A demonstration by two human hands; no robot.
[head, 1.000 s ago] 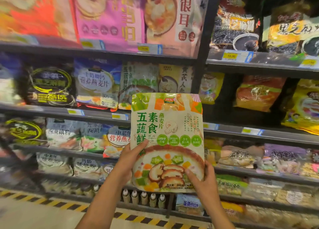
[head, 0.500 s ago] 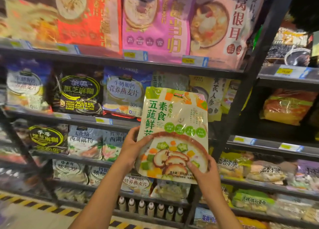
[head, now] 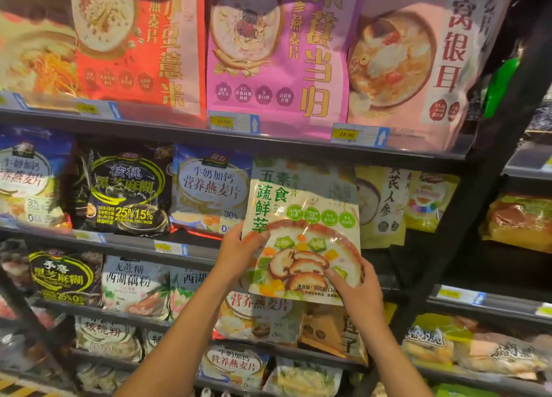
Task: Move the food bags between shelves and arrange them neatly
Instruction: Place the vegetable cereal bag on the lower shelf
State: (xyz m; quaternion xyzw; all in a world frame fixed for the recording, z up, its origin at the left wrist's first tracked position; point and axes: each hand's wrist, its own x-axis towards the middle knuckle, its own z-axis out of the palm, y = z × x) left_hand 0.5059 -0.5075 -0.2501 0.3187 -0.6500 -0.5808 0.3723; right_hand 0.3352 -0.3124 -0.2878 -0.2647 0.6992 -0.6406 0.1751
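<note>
Since a second ago the green vegetable bag (head: 301, 238) has risen; its top now enters the second shelf (head: 191, 248) slot, against an identical bag behind. Left hand (head: 239, 251) and right hand (head: 358, 295) grip its lower corners, fingers closed on it. Not seated yet; straightening remains. Shelf depth hidden, side bags blurred.

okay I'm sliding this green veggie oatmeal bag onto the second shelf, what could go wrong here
1. The green bag is glossy, and the left hand and right hand pinch only its lower corners; the grip may slip.
2. Its top is already under the upper shelf edge, so it may crumple.
3. Pushing in could shove the yellow bag beside it askew.
</note>
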